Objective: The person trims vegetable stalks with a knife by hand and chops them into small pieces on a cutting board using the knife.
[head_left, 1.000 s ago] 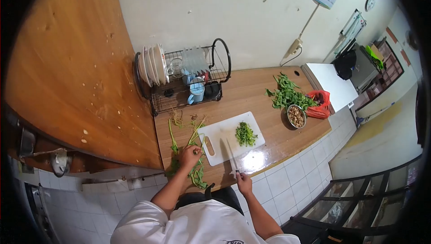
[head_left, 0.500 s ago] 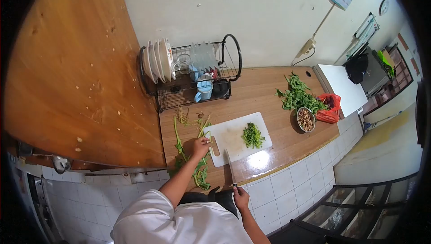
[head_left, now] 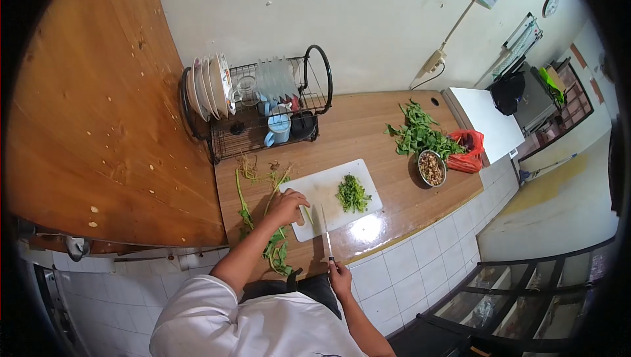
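My left hand [head_left: 287,207] is closed at the handle end of the white cutting board [head_left: 327,189], with a thin green stem [head_left: 309,216] showing at its fingers. The knife [head_left: 327,235] is gripped by its handle in my right hand [head_left: 340,278], its blade pointing away over the board's near edge. Chopped greens [head_left: 353,194] lie in a small heap on the right half of the board. Left of the board are long stems with leaves [head_left: 277,252] and some cut roots [head_left: 248,168].
A dish rack [head_left: 263,140] with plates and mugs stands at the back left beside a wooden panel [head_left: 112,120]. On the right are leafy greens [head_left: 420,135], a metal bowl of brown pieces [head_left: 431,168], a red plastic bag [head_left: 468,153] and a white box [head_left: 485,117].
My left hand has moved from the stems on the left onto the board with a stem. The knife has turned more upright in view, still in my right hand. The camera view has shifted.
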A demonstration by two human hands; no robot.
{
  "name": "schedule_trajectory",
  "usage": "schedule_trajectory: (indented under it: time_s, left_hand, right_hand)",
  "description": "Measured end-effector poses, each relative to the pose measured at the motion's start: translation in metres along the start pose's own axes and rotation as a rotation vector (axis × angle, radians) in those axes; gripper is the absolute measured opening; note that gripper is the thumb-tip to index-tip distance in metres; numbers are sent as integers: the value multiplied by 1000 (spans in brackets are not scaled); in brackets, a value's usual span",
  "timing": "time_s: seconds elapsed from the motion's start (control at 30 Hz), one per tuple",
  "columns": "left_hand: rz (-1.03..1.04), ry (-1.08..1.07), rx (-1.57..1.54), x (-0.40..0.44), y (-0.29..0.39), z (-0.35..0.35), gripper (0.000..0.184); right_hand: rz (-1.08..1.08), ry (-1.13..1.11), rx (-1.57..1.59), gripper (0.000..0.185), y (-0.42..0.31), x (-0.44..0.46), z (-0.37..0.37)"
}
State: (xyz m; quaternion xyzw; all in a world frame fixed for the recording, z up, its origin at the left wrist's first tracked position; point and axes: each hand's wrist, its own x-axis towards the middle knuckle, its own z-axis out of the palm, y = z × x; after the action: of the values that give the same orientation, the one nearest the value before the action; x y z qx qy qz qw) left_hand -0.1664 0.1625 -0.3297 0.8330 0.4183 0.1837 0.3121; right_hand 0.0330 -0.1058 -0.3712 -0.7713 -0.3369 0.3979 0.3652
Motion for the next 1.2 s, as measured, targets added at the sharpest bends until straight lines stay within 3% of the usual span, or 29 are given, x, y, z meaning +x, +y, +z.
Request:
schedule_trajectory:
  time_s: [0.07,0.13,0.17,0.2,0.27,0.3,0.33,0.37,0.47,0.7,1.0,1.1,1.17,1.2]
  left_hand:
    - [112,-17,-52,6,-3,15,32]
    - [208,-166,120,7,1,26,30]
    - [255,-185,163,7,1,30,26]
    - [263,-170,159,8,-1,38,26]
    - [54,-181,183,10,1,53,19]
    - [62,-165,176,10,1,62,19]
    - [14,28,169,8,3,71,16]
    - [-38,217,159,7,5,80,13]
    - [-159,373,160,6,19,88,9]
    - [-214,443,152,4,23,96,9]
    - [-257,366,109,6,24,91,10]
    - [-261,368,127,7,25,91,10]
    - [-288,351,94,8,24,92,9]
    - [-284,348,93,8,23,95,9]
  right_hand:
    - [-3,-13,49,39,2,1,-3]
    - [75,-46,74,37,-13,-2,-9]
    - [3,-12,51,36,1,1,-8]
    - [80,-5,88,36,-33,-10,-13]
    - [22,52,73,36,49,13,1]
    - [100,26,122,36,31,8,-3]
    - [182,-1,172,36,14,0,-7]
    - [87,5,112,35,27,3,-4]
    - [165,-51,118,37,4,-2,-8]
    - [222,-119,172,37,-17,7,-15]
    - [310,-136,119,41,-40,14,-26]
    - [271,-141,26,43,-31,31,-29]
    - [-37,-80,-281,48,-1,57,-27]
    - [-35,-75,-280,48,-4,57,-27]
